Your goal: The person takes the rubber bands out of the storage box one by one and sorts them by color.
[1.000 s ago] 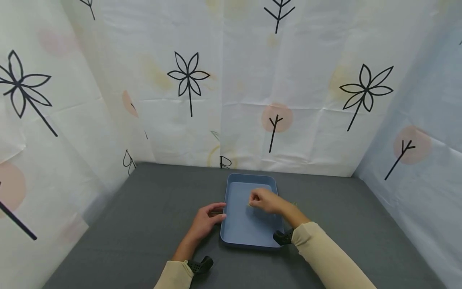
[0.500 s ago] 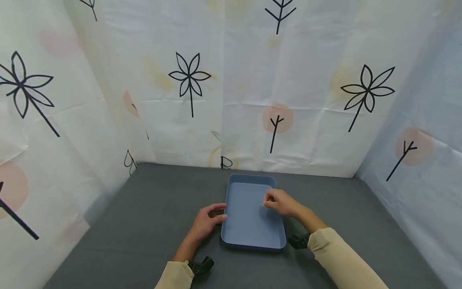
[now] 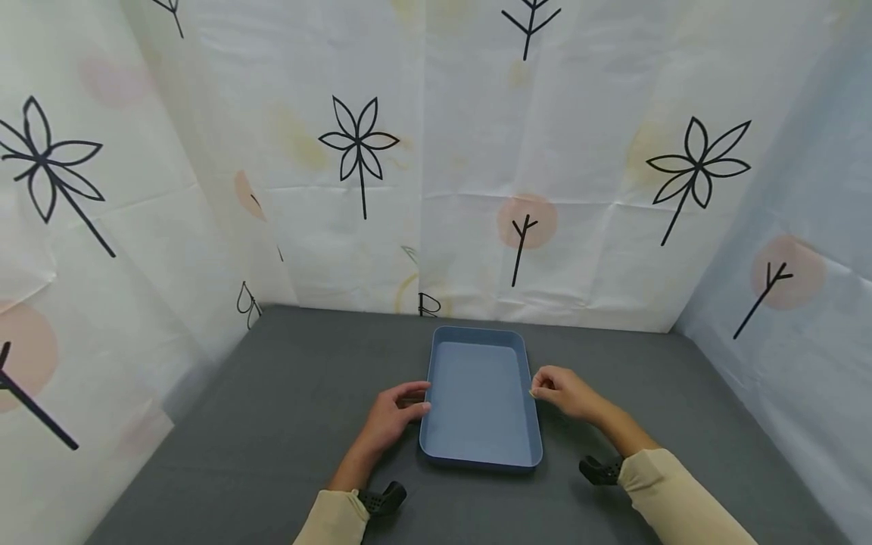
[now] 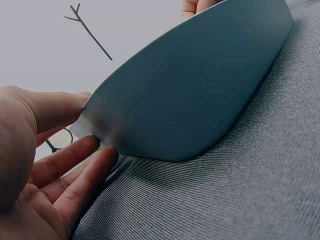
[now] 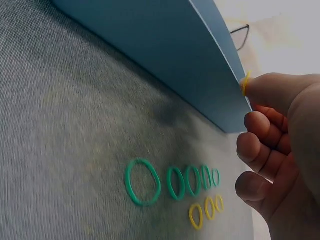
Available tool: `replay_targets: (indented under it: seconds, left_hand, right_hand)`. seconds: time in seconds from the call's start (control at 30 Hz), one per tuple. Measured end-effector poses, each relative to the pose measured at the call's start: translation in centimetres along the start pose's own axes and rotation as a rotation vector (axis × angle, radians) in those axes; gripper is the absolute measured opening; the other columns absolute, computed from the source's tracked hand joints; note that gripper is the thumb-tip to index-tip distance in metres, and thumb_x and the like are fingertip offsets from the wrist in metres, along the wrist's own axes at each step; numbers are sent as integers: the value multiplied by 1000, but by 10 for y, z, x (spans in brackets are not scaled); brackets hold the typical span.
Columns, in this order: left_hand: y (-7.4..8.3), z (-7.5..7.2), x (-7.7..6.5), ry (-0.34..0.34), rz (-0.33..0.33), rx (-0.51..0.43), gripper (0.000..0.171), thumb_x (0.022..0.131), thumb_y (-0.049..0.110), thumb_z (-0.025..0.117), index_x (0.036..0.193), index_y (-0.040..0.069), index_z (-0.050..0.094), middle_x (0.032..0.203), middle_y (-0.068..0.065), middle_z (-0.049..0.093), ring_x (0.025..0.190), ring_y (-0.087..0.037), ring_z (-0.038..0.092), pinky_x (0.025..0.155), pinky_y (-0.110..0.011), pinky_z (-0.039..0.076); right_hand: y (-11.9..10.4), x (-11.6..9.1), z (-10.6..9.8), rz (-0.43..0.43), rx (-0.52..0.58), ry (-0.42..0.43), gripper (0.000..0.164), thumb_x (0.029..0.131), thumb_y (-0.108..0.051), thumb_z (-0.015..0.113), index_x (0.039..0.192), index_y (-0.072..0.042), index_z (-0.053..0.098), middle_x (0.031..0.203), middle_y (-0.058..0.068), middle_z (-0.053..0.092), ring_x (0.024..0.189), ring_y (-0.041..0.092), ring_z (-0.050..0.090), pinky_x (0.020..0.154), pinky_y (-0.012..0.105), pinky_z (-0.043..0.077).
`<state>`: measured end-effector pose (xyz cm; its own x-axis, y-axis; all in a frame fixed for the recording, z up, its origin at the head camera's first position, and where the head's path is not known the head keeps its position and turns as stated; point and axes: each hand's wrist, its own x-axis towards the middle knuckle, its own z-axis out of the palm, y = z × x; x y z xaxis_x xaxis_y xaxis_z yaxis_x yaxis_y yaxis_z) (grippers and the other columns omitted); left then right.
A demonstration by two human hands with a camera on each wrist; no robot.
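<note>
A blue rectangular tray (image 3: 480, 405) lies on the grey cloth. My left hand (image 3: 391, 415) rests its thumb and fingertips against the tray's left wall; in the left wrist view, those fingertips (image 4: 111, 155) touch the wall near one corner. Over at the right rim, my right hand (image 3: 565, 391) pinches a thin yellow rubber band (image 5: 245, 84) between thumb and index finger, while its other fingers curl loosely. Below it in the right wrist view, several green rubber bands (image 5: 128, 182) lie in a row, beside a shorter row of yellow rubber bands (image 5: 192, 216).
Grey cloth (image 3: 327, 356) covers the table around the tray. A white printed curtain (image 3: 463, 151) with leaf and twig drawings encloses the back and both sides. Both wrists carry black camera mounts (image 3: 383, 499).
My right hand has moved right, from over the tray's middle to its right rim, pinching the yellow rubber band. My left hand and the tray stay in place.
</note>
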<state>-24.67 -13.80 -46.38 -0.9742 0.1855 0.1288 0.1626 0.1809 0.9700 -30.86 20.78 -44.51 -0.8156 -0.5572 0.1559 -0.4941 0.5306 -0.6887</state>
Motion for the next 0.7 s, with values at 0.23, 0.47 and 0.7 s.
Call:
replay_targets:
  seconds: [0.23,0.47,0.7]
  left_hand:
    - [0,2,1,11,-5,-3,37,89,5,68,124,-5,62,121,-27,61,102,-35,63,84,-42,51]
    - [0,3,1,13,-3,-12,38,89,4,69,124,-7,61,121,-28,60,101,-35,63,83,-40,51]
    - [-1,2,1,10,2,-17,38,89,4,69,124,-7,60,121,-29,60,102,-37,62,83,-40,51]
  right_hand:
    - [4,-14,-9,4,39,31,9,96,-4,58,87,-2,57,75,1,53,63,7,46,57,27,42]
    - [8,-26,-15,15,21,11,10,95,-3,58,85,-2,57,73,3,53,63,7,46,55,27,41]
    - [16,-37,-18,62,-35,1,11,94,-4,60,84,-4,57,73,-4,49,62,4,42,56,26,38]
